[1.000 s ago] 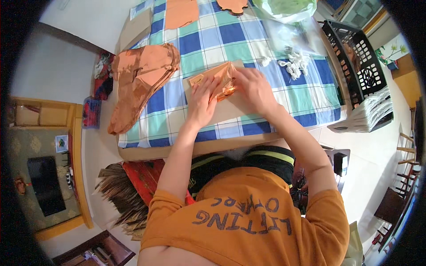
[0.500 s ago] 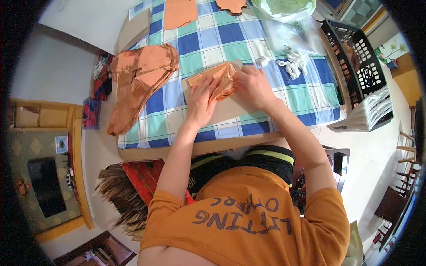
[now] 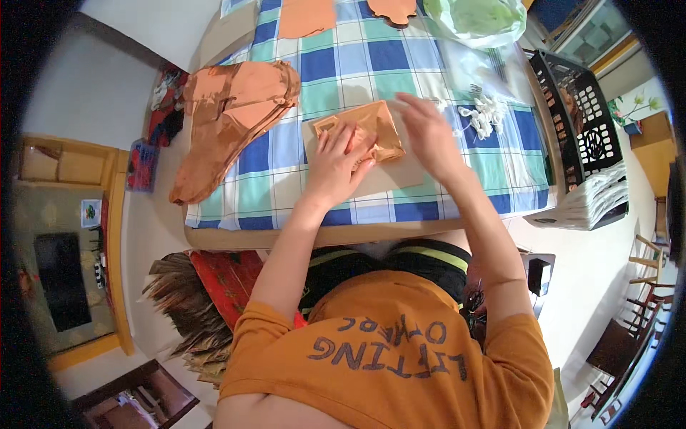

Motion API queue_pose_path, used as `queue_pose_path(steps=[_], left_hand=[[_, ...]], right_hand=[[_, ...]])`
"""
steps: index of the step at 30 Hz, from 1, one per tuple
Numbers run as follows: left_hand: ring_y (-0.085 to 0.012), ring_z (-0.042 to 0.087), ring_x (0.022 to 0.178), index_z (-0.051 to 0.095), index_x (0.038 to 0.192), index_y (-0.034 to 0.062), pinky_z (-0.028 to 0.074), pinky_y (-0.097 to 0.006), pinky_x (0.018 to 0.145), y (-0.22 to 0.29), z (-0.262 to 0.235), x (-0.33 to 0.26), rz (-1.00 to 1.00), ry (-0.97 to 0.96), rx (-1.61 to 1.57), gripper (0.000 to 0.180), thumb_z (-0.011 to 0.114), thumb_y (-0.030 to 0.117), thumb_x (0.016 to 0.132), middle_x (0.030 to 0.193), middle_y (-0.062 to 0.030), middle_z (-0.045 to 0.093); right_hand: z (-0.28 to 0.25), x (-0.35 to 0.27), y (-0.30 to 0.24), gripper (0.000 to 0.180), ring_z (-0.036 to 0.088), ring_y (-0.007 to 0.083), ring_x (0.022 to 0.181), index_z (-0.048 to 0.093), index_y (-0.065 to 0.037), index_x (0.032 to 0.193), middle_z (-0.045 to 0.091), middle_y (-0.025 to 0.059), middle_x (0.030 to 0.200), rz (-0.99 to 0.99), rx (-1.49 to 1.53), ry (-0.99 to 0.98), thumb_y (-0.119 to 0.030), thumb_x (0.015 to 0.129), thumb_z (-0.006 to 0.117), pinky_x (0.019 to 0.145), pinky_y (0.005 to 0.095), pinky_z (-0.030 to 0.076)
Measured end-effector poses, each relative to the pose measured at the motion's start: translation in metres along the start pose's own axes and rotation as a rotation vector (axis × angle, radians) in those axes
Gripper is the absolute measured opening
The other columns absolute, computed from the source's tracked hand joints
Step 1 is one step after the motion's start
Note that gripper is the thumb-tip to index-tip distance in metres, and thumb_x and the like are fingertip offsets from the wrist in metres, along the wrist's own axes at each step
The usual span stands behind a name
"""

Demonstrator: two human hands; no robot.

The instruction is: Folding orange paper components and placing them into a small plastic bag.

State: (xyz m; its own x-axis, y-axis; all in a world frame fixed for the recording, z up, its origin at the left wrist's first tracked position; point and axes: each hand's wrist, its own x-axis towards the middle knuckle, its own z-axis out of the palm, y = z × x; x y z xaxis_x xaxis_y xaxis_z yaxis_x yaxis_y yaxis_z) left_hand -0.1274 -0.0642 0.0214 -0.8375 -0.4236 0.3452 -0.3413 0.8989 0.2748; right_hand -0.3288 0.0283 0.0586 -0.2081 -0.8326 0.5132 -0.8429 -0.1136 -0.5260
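On the checked cloth before me a folded orange paper piece, bag-like with a glossy inner side (image 3: 386, 136), lies over a flat beige board (image 3: 396, 177). My left hand (image 3: 340, 155) presses on it, fingers spread across its left part. To the right of the paper, my right hand (image 3: 431, 136) hovers apart from it, its fingers stretched and a little blurred, holding nothing that I can see. A thick stack of similar orange-brown paper pieces (image 3: 239, 118) spreads at the left. White cords (image 3: 486, 116) lie bunched beyond my right hand.
More orange paper (image 3: 307, 18) and a dark-edged orange piece (image 3: 393, 10) lie at the far side. A translucent greenish bag (image 3: 477, 21) is at the far right. A black plastic crate (image 3: 576, 114) with white cords over its edge stands right. Brown paper sheets (image 3: 189, 307) are stacked below left.
My right hand has let go of the paper's right edge and moved off to the right. The paper's right part is spread wider. My left hand now lies further over it.
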Motion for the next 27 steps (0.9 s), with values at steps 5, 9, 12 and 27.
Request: queue_pose_path(steps=[5,9,12,27], left_hand=[[-0.0394,0.038,0.133,0.053,0.128,0.0060,0.029,-0.055,0.108,0.004,0.000,-0.013,0.025,0.008,0.028,0.044,0.059,0.027,0.090,0.136,-0.0239,0.046],[-0.0393,0.038,0.133,0.045,0.129,-0.0017,0.029,-0.053,0.109,0.001,0.000,-0.017,-0.104,0.112,-0.491,0.046,0.057,0.012,0.087,0.136,-0.0247,0.045],[-0.0372,0.040,0.131,0.044,0.130,-0.0025,0.029,-0.050,0.110,0.000,-0.001,-0.012,-0.071,0.215,-0.289,0.046,0.056,0.011,0.088,0.134,-0.0238,0.048],[-0.0304,0.067,0.081,0.052,0.118,0.0015,0.051,-0.040,0.076,-0.051,-0.026,0.009,-0.767,0.175,-0.701,0.037,0.064,0.010,0.084,0.082,-0.0143,0.067]], right_hand=[[0.052,-0.005,-0.014,0.037,0.045,0.0329,0.129,0.057,0.000,0.123,0.054,0.0167,0.133,-0.123,-0.168,-0.164,-0.011,0.088,0.058,0.108,0.0458,0.034],[0.055,-0.016,-0.018,0.039,0.045,0.0324,0.129,0.055,0.000,0.127,0.052,0.0163,0.134,-0.159,-0.201,-0.125,-0.013,0.090,0.057,0.108,0.0441,0.034],[0.058,-0.018,-0.022,0.039,0.045,0.0329,0.128,0.055,0.001,0.127,0.053,0.0160,0.134,-0.118,-0.240,-0.093,-0.012,0.090,0.057,0.108,0.0436,0.034],[0.058,-0.013,-0.030,0.045,0.034,0.0327,0.137,0.046,-0.014,0.141,0.038,0.0163,0.147,0.004,-0.421,-0.288,-0.023,0.097,0.047,0.113,0.0503,0.022]])
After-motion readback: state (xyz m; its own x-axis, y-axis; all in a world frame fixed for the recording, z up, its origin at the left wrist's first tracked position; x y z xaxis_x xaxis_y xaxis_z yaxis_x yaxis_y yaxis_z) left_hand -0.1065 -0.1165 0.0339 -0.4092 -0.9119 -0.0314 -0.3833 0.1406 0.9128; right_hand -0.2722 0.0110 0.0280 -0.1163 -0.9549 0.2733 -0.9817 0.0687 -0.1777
